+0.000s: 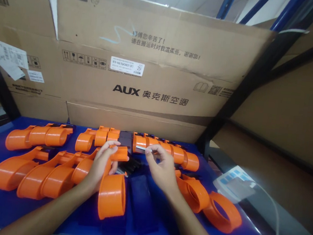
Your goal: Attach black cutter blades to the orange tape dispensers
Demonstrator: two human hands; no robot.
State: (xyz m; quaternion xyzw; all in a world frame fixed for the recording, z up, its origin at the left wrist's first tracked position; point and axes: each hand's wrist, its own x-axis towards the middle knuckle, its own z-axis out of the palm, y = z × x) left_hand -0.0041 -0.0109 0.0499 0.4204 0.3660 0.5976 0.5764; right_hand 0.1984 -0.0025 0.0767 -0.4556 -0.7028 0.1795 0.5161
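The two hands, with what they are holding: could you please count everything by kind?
Hands, left hand and right hand: 2
Orange piece, held in the left: 1
Thin pale strip, held in the right: 1
Total: 4

A glossy orange ring-ended piece (112,197) was held in the left hand (100,165), its ring hung lowermost; a thin, pale strip (140,148) was pinched nearly level in the right hand (162,168).
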